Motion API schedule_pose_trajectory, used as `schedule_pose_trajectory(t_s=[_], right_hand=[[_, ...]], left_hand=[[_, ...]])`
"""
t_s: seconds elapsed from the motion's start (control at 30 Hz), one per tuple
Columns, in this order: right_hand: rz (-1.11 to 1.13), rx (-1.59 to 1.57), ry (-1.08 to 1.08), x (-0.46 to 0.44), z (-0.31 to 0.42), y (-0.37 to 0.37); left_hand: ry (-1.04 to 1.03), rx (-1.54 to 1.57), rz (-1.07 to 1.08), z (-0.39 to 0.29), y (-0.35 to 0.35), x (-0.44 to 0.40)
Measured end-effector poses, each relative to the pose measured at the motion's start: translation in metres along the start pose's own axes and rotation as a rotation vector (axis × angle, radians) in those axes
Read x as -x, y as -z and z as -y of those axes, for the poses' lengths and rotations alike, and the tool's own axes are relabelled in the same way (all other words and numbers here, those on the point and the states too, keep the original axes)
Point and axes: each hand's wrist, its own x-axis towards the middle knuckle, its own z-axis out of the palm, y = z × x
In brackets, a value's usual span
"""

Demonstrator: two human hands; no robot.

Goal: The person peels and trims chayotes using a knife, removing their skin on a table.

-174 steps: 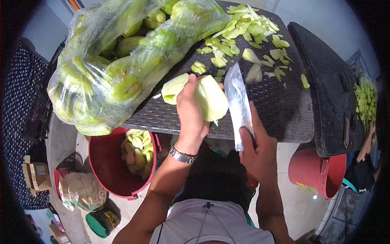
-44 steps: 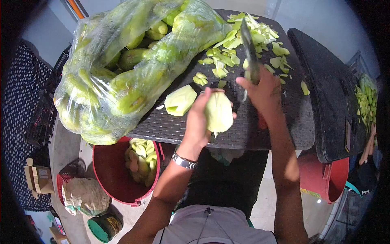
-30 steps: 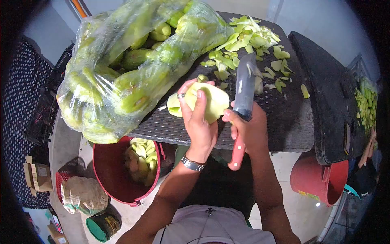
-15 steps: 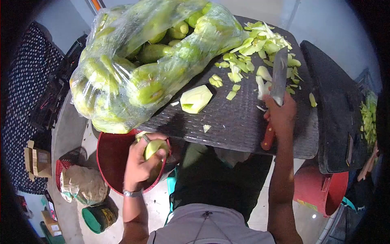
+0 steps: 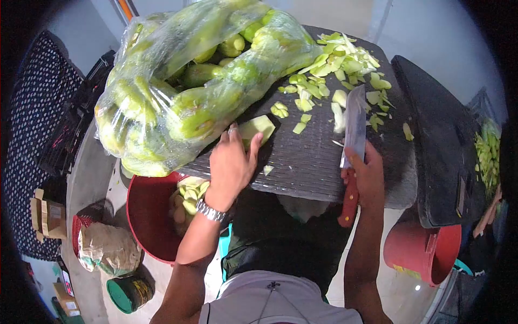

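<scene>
A peeled pale green piece [image 5: 259,129] lies on the dark woven table [image 5: 302,173]. My left hand [image 5: 233,162] reaches it from the left, its fingers apart and beside the piece; whether they press on it is unclear. My right hand [image 5: 367,173] is closed on a knife [image 5: 354,121] with a wide blade and red handle, blade pointing up and away. Beyond the blade lie green peelings [image 5: 348,56] and small cut bits [image 5: 279,109]. A clear plastic bag [image 5: 199,108] full of green vegetables fills the table's left side.
Below the table's left edge stands a red bucket [image 5: 145,216] holding pale pieces [image 5: 189,197]. Another red bucket [image 5: 410,248] is at the right, under a second dark table [image 5: 442,162]. A sack [image 5: 108,248] and green-lidded tub [image 5: 123,294] stand lower left. Another person's arm [image 5: 488,213] shows far right.
My left hand held a peeled piece, carried it over the left bucket and released it, then moved back up to the piece on the table. The knife stays in my right hand.
</scene>
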Motion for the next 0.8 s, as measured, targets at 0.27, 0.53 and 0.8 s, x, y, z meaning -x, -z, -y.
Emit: schedule_pose_trajectory(t_s=[0.27,0.53,0.8], right_hand=[[0.003,-0.037,-0.035,0.03,-0.019,0.02],[0.119,-0.094,0.085,0.035,-0.028,-0.001],[0.072,0.633,0.76,0.032,-0.025,-0.015]], left_hand=[[-0.129,0.079,0.16,-0.019,-0.011,-0.033],[0.301,1.367,0.462,-0.022,-0.02,-0.057],[0.516,2.276,0.485,-0.048,-0.024,-0.026]])
